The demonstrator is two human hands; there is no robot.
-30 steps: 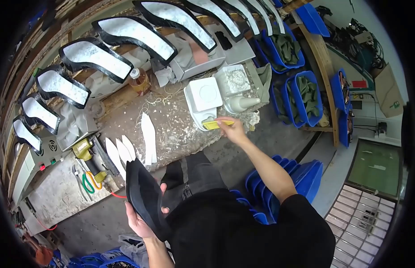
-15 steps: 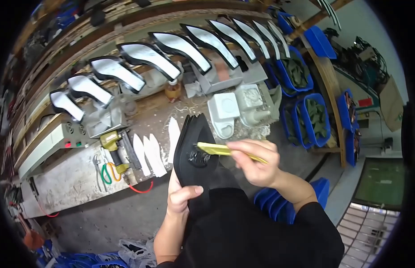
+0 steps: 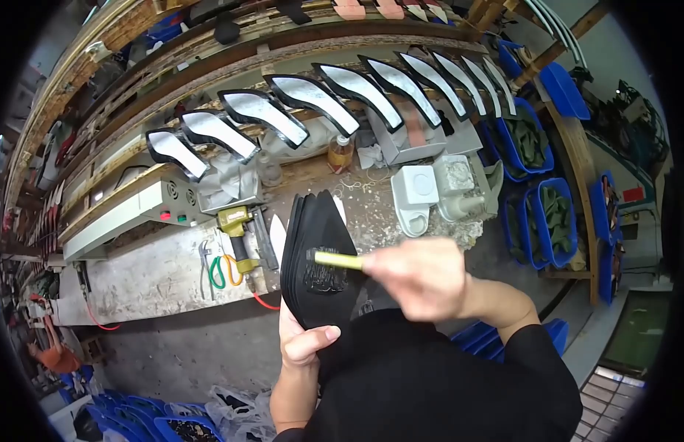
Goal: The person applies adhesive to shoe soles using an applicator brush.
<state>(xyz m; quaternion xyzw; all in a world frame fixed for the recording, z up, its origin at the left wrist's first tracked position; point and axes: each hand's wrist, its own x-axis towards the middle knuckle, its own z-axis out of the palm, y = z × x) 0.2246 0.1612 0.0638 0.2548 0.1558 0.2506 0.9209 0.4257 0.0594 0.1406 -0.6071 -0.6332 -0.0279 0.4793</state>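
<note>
My left hand (image 3: 305, 342) grips the lower end of a stack of black pointed pieces (image 3: 320, 228), thumb on top. A wet, shiny patch lies on the face of the top piece. My right hand (image 3: 423, 278) is closed around a yellow-handled brush (image 3: 339, 259), whose tip rests at the upper part of that patch. Right-hand fingers are slightly blurred. Just behind the stack, white pointed pieces (image 3: 278, 234) lie on the bench, partly hidden by it.
A row of black-edged white pieces (image 3: 312, 101) stands along the back shelf. On the bench (image 3: 158, 272) are a yellow-green air tool (image 3: 239, 239), scissors (image 3: 223, 271), a bottle (image 3: 340, 153) and white containers (image 3: 415, 193). Blue baskets (image 3: 554, 221) stand at right.
The view has shifted, so the bench items appear farther right. The brush has moved over the top piece, the wet patch looks wider, and the stack looks more fanned at its left edge.
</note>
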